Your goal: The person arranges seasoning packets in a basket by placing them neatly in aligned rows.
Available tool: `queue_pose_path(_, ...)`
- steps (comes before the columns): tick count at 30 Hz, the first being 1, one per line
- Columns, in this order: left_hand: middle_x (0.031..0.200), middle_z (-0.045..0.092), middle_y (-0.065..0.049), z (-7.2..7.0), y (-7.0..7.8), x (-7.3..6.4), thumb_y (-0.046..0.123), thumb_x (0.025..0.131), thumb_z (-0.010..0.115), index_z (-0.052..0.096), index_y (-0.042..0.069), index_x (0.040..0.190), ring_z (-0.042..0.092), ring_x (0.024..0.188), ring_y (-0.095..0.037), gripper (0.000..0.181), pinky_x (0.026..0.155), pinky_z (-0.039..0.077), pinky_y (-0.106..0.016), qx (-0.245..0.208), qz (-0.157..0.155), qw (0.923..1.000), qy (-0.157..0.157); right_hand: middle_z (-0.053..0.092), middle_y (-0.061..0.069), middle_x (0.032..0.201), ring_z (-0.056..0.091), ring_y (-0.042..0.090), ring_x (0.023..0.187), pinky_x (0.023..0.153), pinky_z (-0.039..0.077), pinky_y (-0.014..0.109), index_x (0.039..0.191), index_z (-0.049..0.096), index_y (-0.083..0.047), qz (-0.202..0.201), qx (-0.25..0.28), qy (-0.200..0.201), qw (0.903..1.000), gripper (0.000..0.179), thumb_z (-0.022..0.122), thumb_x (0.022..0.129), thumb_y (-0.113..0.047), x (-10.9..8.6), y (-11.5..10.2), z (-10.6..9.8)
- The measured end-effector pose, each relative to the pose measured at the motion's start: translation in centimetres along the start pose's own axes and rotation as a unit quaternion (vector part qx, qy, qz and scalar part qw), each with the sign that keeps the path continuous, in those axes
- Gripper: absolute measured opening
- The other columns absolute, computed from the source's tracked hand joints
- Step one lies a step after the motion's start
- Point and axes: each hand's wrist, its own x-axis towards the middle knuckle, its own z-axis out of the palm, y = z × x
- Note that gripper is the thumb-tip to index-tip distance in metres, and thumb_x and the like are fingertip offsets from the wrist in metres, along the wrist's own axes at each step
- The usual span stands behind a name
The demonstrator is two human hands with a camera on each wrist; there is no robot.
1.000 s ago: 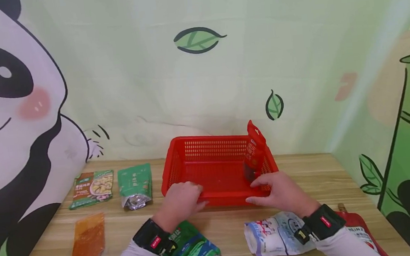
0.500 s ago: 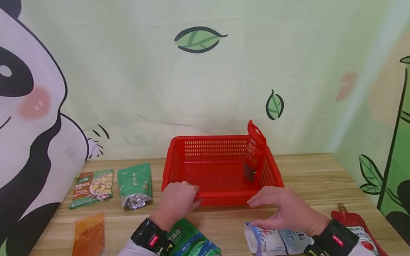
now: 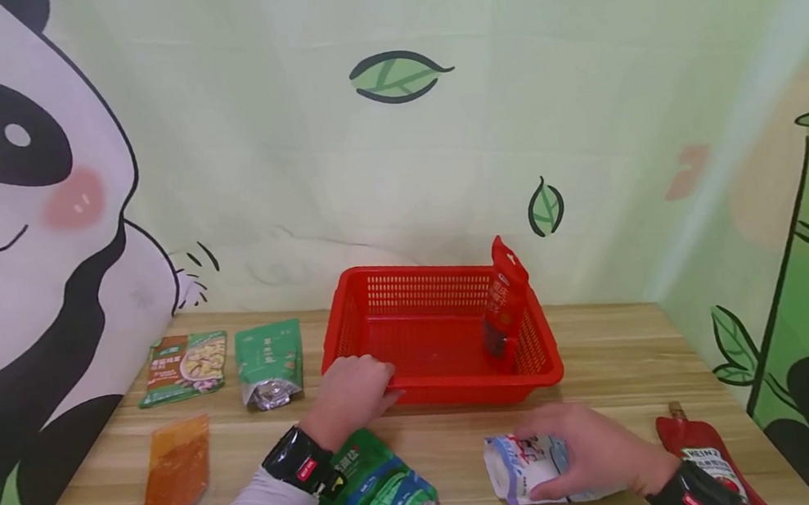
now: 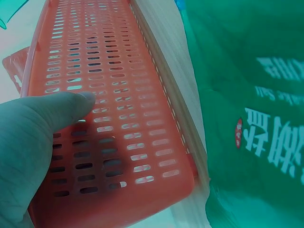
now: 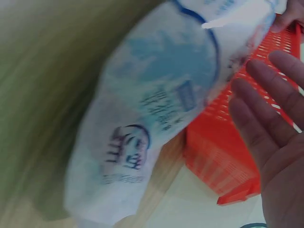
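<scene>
A red plastic basket (image 3: 456,393) stands at the middle of the table, and my left hand (image 3: 353,398) grips its near-left rim. In the left wrist view the thumb (image 4: 71,107) presses on the slotted outer wall; the other fingers are hidden. Inside the basket, at its right end, a red packet (image 3: 505,308) leans upright. My right hand (image 3: 591,447) hovers at a white-and-blue pouch (image 3: 510,484) lying on the table. Its fingers look extended in the right wrist view, beside the pouch and not closed round it. A green pouch (image 3: 385,493) lies below my left hand.
To the left lie an orange sauce packet (image 3: 177,467), a flat green-and-brown packet (image 3: 183,368) and a green foil pouch (image 3: 270,361). A red Heinz ketchup pouch (image 3: 703,451) is at the right, beside the right wrist. A printed curtain (image 3: 274,134) hangs behind the table.
My right hand has let go of the basket's near-right rim and moved back toward me and slightly right, over the white-and-blue pouch. The left hand has stayed on the rim.
</scene>
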Motion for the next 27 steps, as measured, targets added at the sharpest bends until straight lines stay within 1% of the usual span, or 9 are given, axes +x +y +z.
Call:
queue_pose_path(4, 0.069, 0.069, 0.004, 0.0, -0.1, 0.0, 0.041, 0.085, 0.083, 0.073, 0.015, 0.089, 0.054, 0.054, -0.008, 0.029, 0.058, 0.05, -0.023, 0.0, -0.004, 1.0, 0.0, 0.061, -0.014, 0.134, 0.056, 0.013, 0.117, 0.097, 0.054, 0.049, 0.132, 0.064, -0.037, 0.017, -0.016, -0.004, 0.9997, 0.068, 0.08, 0.074, -0.069, 0.0, 0.3, 0.8)
queue_pose_path(9, 0.068, 0.069, 0.004, 0.0, -0.1, 0.0, 0.042, 0.085, 0.083, 0.072, 0.015, 0.089, 0.053, 0.054, -0.008, 0.029, 0.058, 0.05, -0.023, 0.001, -0.007, 1.0, 0.0, 0.057, -0.014, 0.136, 0.055, 0.008, 0.115, 0.098, 0.055, 0.044, 0.135, 0.062, -0.034, 0.005, -0.051, 0.011, 0.9986, 0.076, 0.074, 0.074, -0.077, 0.2, 0.9, 1.8)
queue_pose_path(12, 0.068, 0.069, 0.005, 0.0, -0.1, 0.0, 0.042, 0.085, 0.083, 0.072, 0.016, 0.089, 0.053, 0.054, -0.008, 0.029, 0.058, 0.049, -0.023, -0.001, -0.007, 1.0, 0.0, 0.056, -0.012, 0.137, 0.054, 0.008, 0.115, 0.099, 0.055, 0.044, 0.137, 0.061, -0.03, 0.008, -0.061, 0.016, 0.998, 0.081, 0.073, 0.073, -0.079, 0.3, 1.2, 2.1)
queue_pose_path(18, 0.067, 0.068, 0.005, 0.0, -0.1, 0.1, 0.04, 0.085, 0.083, 0.072, 0.015, 0.089, 0.052, 0.053, -0.008, 0.028, 0.057, 0.049, -0.023, -0.011, -0.005, 0.9999, 0.0, 0.055, -0.005, 0.143, 0.054, 0.014, 0.12, 0.103, 0.052, 0.05, 0.14, 0.06, -0.024, 0.036, -0.054, 0.011, 0.9978, 0.092, 0.072, 0.07, -0.082, 0.7, 1.9, 2.6)
queue_pose_path(23, 0.065, 0.066, 0.006, 0.0, 0.0, 0.1, 0.04, 0.085, 0.083, 0.072, 0.015, 0.088, 0.051, 0.051, -0.008, 0.028, 0.056, 0.047, -0.023, -0.016, -0.008, 0.9998, -0.006, 0.053, -0.001, 0.146, 0.055, 0.017, 0.124, 0.106, 0.05, 0.051, 0.141, 0.059, -0.02, 0.029, -0.056, 0.012, 0.9979, 0.097, 0.072, 0.069, -0.084, 0.7, 2.6, 3.2)
queue_pose_path(27, 0.065, 0.067, 0.005, -0.1, 0.0, 0.1, 0.04, 0.084, 0.084, 0.073, 0.014, 0.089, 0.051, 0.051, -0.008, 0.028, 0.056, 0.048, -0.023, -0.012, -0.009, 0.9999, -0.003, 0.053, 0.001, 0.148, 0.054, 0.02, 0.127, 0.107, 0.049, 0.053, 0.145, 0.056, -0.018, 0.028, -0.05, 0.004, 0.9984, 0.101, 0.075, 0.068, -0.081, 0.8, 2.9, 3.4)
